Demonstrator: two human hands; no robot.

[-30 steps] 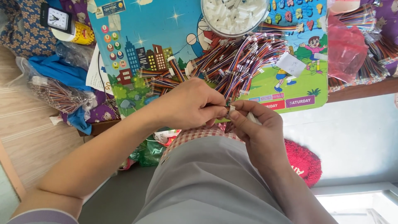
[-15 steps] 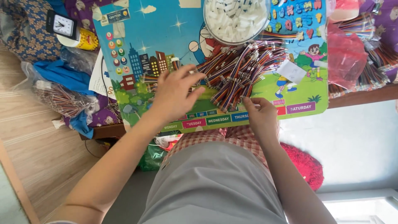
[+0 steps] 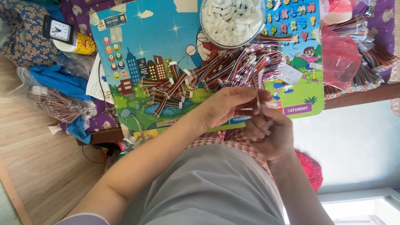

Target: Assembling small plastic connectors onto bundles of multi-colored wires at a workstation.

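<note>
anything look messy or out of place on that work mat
Nothing looks damaged or spilled. The striped wire leads lie in a loose, fanned heap across the picture mat, not in neat rows. The white connectors stay inside their clear bowl. Both the left hand and right hand pinch one lead.

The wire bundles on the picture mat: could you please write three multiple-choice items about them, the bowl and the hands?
1. Where is the clear bowl?
A. at the mat's far edge
B. on the floor
C. on the lap

2. What colour are the pieces in the bowl?
A. red
B. white
C. green

3. What are the left hand and right hand doing?
A. lying flat
B. apart
C. together pinching a thin wire piece

Answers: 1 A, it sits atop the mat. 2 B, the pieces are white. 3 C, the fingers meet on the piece.
</note>
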